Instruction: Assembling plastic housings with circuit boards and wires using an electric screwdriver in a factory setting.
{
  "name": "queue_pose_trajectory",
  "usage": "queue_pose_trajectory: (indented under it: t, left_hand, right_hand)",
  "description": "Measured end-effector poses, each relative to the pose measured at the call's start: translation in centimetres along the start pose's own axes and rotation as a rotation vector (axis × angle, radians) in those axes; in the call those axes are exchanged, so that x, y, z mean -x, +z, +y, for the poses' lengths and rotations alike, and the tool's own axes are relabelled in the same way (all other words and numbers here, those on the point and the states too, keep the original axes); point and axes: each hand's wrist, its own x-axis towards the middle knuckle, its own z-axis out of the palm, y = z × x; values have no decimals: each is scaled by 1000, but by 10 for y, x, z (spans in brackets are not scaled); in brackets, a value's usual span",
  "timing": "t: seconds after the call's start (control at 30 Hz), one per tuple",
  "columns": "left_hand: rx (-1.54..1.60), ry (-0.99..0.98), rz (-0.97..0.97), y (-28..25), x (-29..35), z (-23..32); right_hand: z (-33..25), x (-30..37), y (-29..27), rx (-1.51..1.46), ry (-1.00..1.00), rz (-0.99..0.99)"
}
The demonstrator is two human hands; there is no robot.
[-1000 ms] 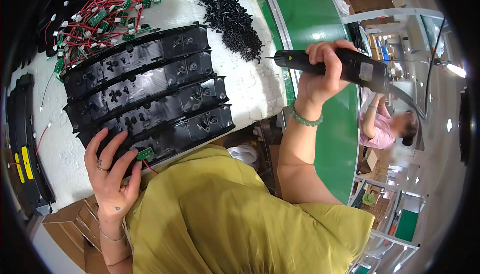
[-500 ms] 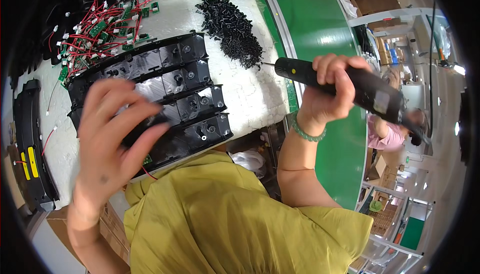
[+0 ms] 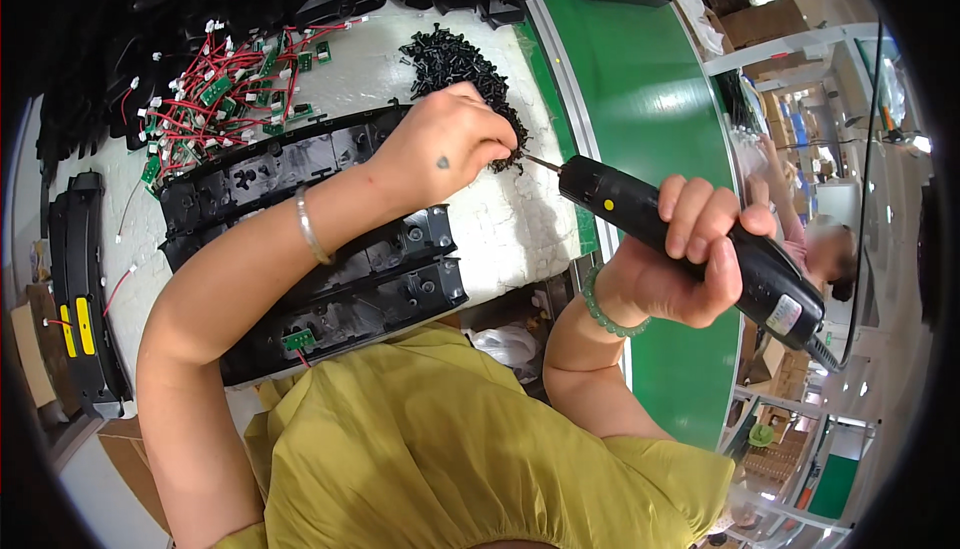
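A fisheye camera looks down from the head; left hand and right hand are near; a green surface recedes rightward.

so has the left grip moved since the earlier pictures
Yes: judged against the pile of black screws, the left grip has moved rightward and forward, from the black panels to the pile's near end.

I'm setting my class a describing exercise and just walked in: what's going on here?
A person grips a black corded power screwdriver in the right hand, its bit pointing toward the left fingertips. The left hand is bunched at the pile of small black screws; whether it holds one can't be seen. Curved black housings lie in front, the nearest with a small green board at its edge.
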Motion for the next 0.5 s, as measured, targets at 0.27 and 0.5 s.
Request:
queue_pose_trajectory:
  t: [0.27,0.5]
  left_hand:
    - [1084,-763,-1,-24,16,39]
    - [1200,-793,7,-35,29,42]
  right_hand:
    - [-13,-2,15,-128,-4,-42]
    - [-17,-3,27,-248,-59,-24]
